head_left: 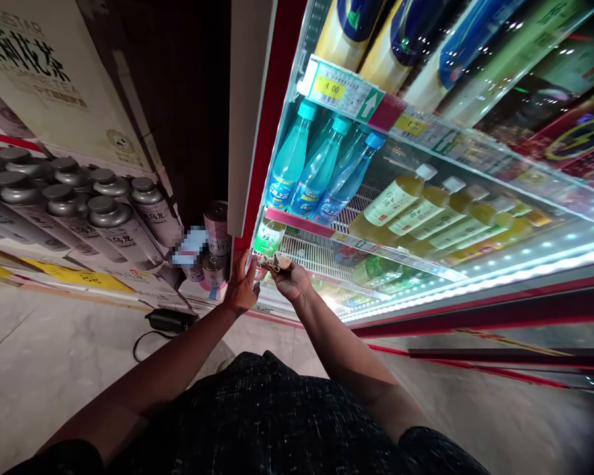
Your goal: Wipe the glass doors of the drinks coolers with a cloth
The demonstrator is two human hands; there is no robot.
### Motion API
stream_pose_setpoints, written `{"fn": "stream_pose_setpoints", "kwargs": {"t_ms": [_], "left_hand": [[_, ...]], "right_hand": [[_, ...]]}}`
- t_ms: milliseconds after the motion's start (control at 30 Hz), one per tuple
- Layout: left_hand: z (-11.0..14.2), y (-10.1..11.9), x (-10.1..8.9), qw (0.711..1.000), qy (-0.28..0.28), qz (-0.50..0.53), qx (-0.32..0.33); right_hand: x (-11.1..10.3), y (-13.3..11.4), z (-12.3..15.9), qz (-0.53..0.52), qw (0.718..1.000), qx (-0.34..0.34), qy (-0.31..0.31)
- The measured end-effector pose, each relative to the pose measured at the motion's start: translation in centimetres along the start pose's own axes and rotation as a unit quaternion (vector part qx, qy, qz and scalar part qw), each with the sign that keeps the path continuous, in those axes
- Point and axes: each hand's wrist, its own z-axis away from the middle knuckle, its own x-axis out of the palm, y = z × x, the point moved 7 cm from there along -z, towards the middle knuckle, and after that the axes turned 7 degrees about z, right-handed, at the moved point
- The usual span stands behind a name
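At the lower left corner of a lit drinks fridge, my right hand (293, 282) is closed round a crumpled, brownish cloth (279, 262). My left hand (242, 289) is beside the fridge's red frame (264, 152), its fingers stretched upward and the thumb apart. Whether it presses on the frame I cannot tell. Just above both hands, a bottle with a green and white label (268, 237) stands on a lower shelf. Something red behind the fingers is mostly hidden.
Blue bottles (311, 171) and yellow drink bottles (400, 198) stand on the shelf above, behind a price rail (346, 86). To the left are rows of grey-capped cans (111, 218) and stacked cans (215, 264). A black bag (171, 320) with a strap lies on the floor.
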Motion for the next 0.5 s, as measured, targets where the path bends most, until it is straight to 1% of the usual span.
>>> {"fn": "stream_pose_setpoints", "kwargs": {"t_ms": [100, 267, 400, 500], "left_hand": [[0.0, -0.3, 0.0, 1.0, -0.004, 0.001, 0.005], [0.0, -0.9, 0.0, 1.0, -0.025, 0.006, -0.004], [0.1, -1.4, -0.2, 1.0, -0.025, 0.01, -0.003], [0.2, -2.0, -0.3, 1.0, -0.02, 0.013, -0.007]], "right_hand": [[0.9, 0.5, 0.3, 0.01, 1.0, 0.024, 0.002], [2.6, 1.2, 0.3, 0.02, 0.999, 0.032, -0.019], [3.2, 2.0, -0.3, 0.038, 0.998, 0.04, -0.02], [3.5, 2.1, -0.6, 0.059, 0.997, 0.035, -0.03]]}}
